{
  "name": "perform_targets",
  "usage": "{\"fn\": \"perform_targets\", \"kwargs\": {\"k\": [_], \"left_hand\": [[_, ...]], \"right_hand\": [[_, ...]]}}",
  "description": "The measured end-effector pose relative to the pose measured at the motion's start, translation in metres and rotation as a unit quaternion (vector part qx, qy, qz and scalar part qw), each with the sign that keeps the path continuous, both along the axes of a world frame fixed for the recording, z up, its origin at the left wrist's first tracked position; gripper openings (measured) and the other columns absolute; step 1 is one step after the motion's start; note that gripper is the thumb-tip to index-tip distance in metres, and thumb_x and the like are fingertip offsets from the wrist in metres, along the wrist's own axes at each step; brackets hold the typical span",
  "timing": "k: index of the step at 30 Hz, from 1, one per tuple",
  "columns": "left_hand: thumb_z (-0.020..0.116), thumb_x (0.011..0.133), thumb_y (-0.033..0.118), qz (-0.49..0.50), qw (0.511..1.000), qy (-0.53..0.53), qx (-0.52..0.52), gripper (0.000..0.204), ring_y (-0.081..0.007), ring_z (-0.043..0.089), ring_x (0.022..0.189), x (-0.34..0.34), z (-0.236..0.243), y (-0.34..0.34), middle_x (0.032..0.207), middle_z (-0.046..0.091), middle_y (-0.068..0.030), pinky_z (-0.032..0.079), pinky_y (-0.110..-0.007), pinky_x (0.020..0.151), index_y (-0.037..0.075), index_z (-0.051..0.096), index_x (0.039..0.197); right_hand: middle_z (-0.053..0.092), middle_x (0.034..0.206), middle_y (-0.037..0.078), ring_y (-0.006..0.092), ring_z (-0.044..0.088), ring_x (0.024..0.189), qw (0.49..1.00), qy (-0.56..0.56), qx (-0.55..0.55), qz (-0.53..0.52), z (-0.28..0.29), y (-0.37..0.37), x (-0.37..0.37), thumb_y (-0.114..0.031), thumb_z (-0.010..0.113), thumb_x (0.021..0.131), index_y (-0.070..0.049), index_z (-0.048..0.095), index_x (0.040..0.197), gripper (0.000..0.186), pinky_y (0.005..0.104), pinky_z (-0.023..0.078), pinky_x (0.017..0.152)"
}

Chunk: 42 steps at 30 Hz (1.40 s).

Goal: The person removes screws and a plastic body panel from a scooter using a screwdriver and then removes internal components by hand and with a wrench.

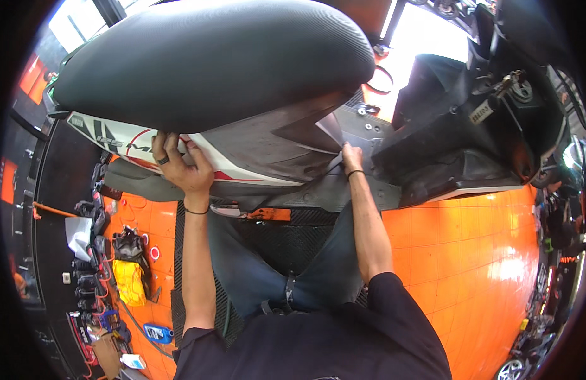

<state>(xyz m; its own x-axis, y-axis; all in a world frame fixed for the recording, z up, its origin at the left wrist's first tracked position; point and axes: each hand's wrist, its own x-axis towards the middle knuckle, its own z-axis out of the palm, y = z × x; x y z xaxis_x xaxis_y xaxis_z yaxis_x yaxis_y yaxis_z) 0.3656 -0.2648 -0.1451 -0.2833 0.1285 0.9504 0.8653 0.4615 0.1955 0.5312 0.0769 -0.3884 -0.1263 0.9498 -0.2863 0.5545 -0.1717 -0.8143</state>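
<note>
A scooter lies across the view, with a long black textured seat (pixel 214 57) above a white, red and black side panel (pixel 233 158). My left hand (pixel 182 161), with a dark ring and wristband, has its fingers curled over the panel's upper edge just below the seat; the fingertips are partly hidden. My right hand (pixel 352 158) is closed on the front end of the panel, beside the grey footboard (pixel 375 132). The dark front fairing (pixel 432 139) stands to the right.
I straddle a dark ribbed mat (pixel 271 240) on an orange tiled floor (pixel 451 247). At the left lie a yellow bag (pixel 131 282), a blue bottle (pixel 158 333), hoses and tools along a black cabinet (pixel 46 183). Parts and a wheel (pixel 511 370) line the right side.
</note>
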Motion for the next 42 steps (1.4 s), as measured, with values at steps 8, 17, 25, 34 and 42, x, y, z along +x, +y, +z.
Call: {"fn": "perform_targets", "kwargs": {"k": [8, 17, 25, 34, 42], "left_hand": [[0.054, 0.086, 0.0, -0.023, 1.0, 0.001, -0.001, 0.028, -0.0387, 0.047, 0.122, 0.0, -0.003, 0.003, 0.127, 0.047, -0.025, 0.037, -0.046, 0.104, -0.01, 0.055, 0.113], [0.056, 0.083, 0.004, -0.013, 1.0, 0.003, 0.019, 0.028, -0.0417, 0.047, 0.12, -0.005, -0.007, -0.001, 0.126, 0.048, -0.0255, 0.036, -0.047, 0.103, -0.008, 0.055, 0.108], [0.052, 0.08, 0.007, -0.045, 0.998, -0.004, 0.045, 0.032, -0.0439, 0.048, 0.117, -0.01, -0.011, 0.0, 0.122, 0.051, -0.0258, 0.035, -0.051, 0.104, -0.006, 0.057, 0.109], [0.046, 0.079, 0.004, -0.072, 0.993, 0.01, 0.092, 0.037, -0.0404, 0.05, 0.118, -0.007, -0.006, 0.004, 0.12, 0.052, -0.0226, 0.039, -0.048, 0.103, -0.007, 0.056, 0.114], [0.048, 0.08, 0.006, -0.037, 0.997, 0.016, 0.059, 0.034, -0.0364, 0.053, 0.12, -0.005, -0.01, 0.0, 0.121, 0.054, -0.0195, 0.035, -0.048, 0.108, -0.004, 0.061, 0.111]], "right_hand": [[0.06, 0.11, 0.036, 0.0474, 0.056, 0.114, 0.981, -0.085, 0.075, 0.155, 0.047, 0.023, -0.008, -0.048, 0.04, 0.096, 0.01, 0.066, 0.104, 0.064, 0.0488, 0.044, 0.096], [0.056, 0.122, 0.037, 0.0451, 0.051, 0.125, 0.984, -0.06, 0.004, 0.167, 0.023, 0.047, -0.021, -0.061, 0.045, 0.09, 0.014, 0.061, 0.113, 0.081, 0.0453, 0.041, 0.103], [0.061, 0.108, 0.037, 0.0486, 0.057, 0.114, 0.965, -0.11, 0.085, 0.221, 0.01, 0.069, -0.016, -0.054, 0.038, 0.091, 0.01, 0.067, 0.102, 0.071, 0.0493, 0.042, 0.097], [0.065, 0.103, 0.032, 0.0434, 0.063, 0.1, 0.946, -0.072, 0.046, 0.311, 0.025, 0.071, -0.007, -0.047, 0.032, 0.096, 0.005, 0.06, 0.112, 0.062, 0.0479, 0.045, 0.084], [0.067, 0.096, 0.031, 0.0387, 0.066, 0.092, 0.933, 0.041, 0.21, 0.291, -0.04, 0.093, -0.005, -0.047, 0.046, 0.094, 0.005, 0.067, 0.108, 0.058, 0.0464, 0.047, 0.081]]}}
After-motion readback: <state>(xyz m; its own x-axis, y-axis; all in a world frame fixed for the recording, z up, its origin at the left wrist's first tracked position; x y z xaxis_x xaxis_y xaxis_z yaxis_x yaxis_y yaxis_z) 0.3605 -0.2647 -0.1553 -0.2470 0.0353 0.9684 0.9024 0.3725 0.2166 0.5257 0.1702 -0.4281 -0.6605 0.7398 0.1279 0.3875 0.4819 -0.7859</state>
